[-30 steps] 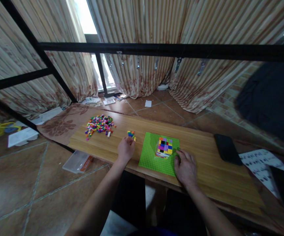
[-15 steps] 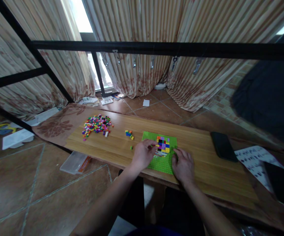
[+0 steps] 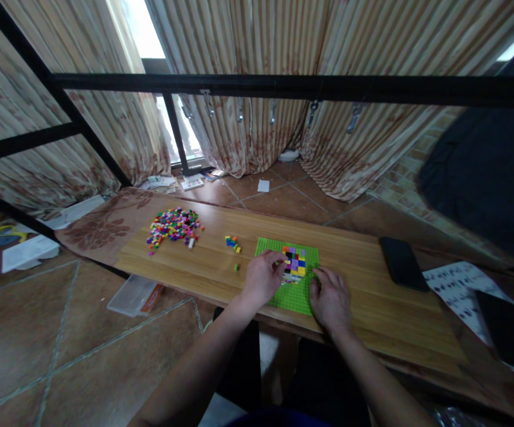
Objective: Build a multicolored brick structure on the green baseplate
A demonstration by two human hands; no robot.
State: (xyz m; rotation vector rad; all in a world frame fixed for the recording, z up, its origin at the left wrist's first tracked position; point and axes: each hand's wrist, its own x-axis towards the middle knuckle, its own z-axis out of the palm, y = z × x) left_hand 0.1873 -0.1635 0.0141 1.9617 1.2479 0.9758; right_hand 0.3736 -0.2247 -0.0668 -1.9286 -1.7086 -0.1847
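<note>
A green studded baseplate (image 3: 292,303) lies on the wooden board, with a patch of colourful bricks (image 3: 298,268) built up near its middle. My left hand (image 3: 263,277) reaches over the plate's left side, fingertips pinched on what looks like a small yellow brick (image 3: 286,261) at the patch's left edge. Part of the patch is hidden behind those fingers. On the plate's right edge rests my right hand (image 3: 332,298), thumb and fingers apart, with no brick visible in it.
Left on the board (image 3: 215,267) lies a heap of small mixed bricks (image 3: 174,225). Between heap and plate sit a few bricks (image 3: 232,242) and a single green one (image 3: 237,267). A dark phone (image 3: 403,264) lies at right, near a printed sheet (image 3: 450,290) and another dark device (image 3: 508,332).
My left hand has shifted very slightly at the patch, still pinching. The right hand keeps its place on the plate's edge. The whole view has drifted a little.
</note>
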